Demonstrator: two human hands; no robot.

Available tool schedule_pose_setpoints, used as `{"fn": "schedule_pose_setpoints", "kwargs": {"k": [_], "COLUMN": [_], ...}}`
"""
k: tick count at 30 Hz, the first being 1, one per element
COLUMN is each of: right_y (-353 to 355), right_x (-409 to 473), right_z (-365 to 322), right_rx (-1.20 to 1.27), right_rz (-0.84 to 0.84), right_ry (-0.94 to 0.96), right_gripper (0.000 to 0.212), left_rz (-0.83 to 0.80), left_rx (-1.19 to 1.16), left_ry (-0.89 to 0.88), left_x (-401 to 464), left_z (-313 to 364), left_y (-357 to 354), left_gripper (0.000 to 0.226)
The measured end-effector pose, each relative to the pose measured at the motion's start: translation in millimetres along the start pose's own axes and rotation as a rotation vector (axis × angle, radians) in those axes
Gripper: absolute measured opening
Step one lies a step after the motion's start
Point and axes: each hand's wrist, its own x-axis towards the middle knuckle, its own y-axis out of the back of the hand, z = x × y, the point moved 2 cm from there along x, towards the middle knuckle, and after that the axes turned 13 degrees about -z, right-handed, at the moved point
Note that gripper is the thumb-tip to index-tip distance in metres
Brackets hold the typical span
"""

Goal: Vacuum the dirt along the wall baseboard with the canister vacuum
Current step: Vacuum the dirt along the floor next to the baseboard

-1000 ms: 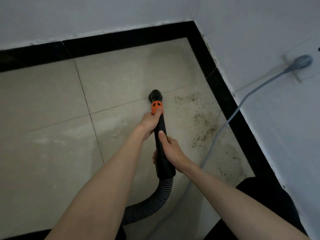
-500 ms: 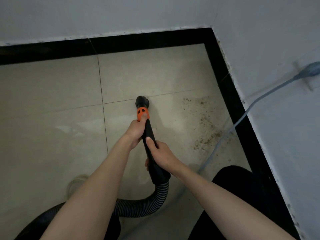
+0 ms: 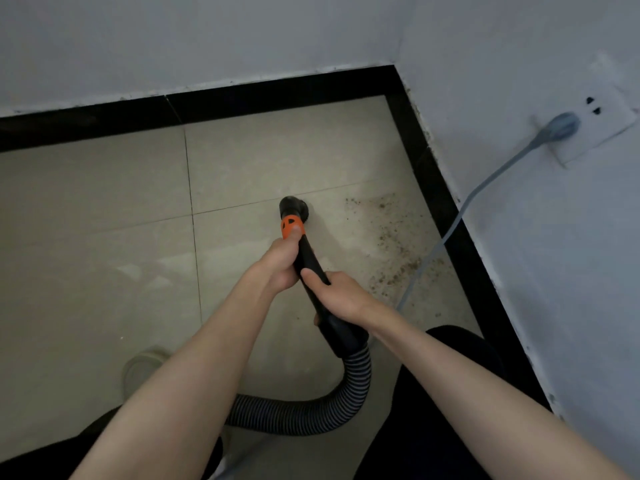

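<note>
Gripped the vacuum wand [image 3: 311,268] with both hands closed, left hand [image 3: 280,263] ahead of right hand [image 3: 341,296]; nozzle [image 3: 293,206] left of dirt [image 3: 394,244].

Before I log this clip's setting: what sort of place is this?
Probably an indoor room corner in a home or similar building. Beige floor tiles meet a black baseboard under painted white walls, and a grey plug sits in a wall socket. No furniture shows.
</note>
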Motion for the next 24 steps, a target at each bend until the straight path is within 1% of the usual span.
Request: {"fn": "schedule_pose_setpoints", "kwargs": {"k": [2, 5, 7, 9, 10, 13, 16, 20, 22, 24], "right_y": [10, 21, 24, 23, 21, 9, -3, -9, -12, -15], "right_x": [-10, -25, -34, -39, -40, -39, -35, -27, -27, -30], "right_z": [4, 13, 19, 21, 21, 19, 23, 37, 46, 56], "right_rx": [0.11, 0.263, 0.401, 0.461, 0.434, 0.238, 0.112, 0.044, 0.035, 0.101], "right_rz": [-0.005, -0.013, -0.046, -0.045, -0.012, 0.129, 0.206, 0.177, 0.142, 0.106], "right_ry": [0.035, 0.106, 0.142, 0.167, 0.17, 0.168, 0.174, 0.155, 0.15, 0.152], "right_gripper": [0.045, 0.045, 0.043, 0.045, 0.046, 0.047, 0.044, 0.036, 0.039, 0.043], "left_rz": [0.027, 0.081, 0.11, 0.134, 0.138, 0.137, 0.16, 0.23, 0.271, 0.318], "left_rx": [0.042, 0.073, 0.019, -0.073, -0.116, -0.189, -0.236, -0.22, -0.186, -0.151], "left_ry": [-0.07, -0.175, -0.201, -0.198, -0.189, -0.159, -0.138, -0.083, -0.059, -0.05], "left_x": [-3, -6, -6, -6, -5, -1, 5, 13, 13, 13], "left_z": [5, 17, 26, 31, 31, 20, 2, -23, -33, -43], "left_y": [-19, -34, -30, -18, -12, 5, 20, 36, 41, 43], "left_gripper": [0.038, 0.043, 0.043, 0.04, 0.038, 0.037, 0.037, 0.045, 0.049, 0.056]}}
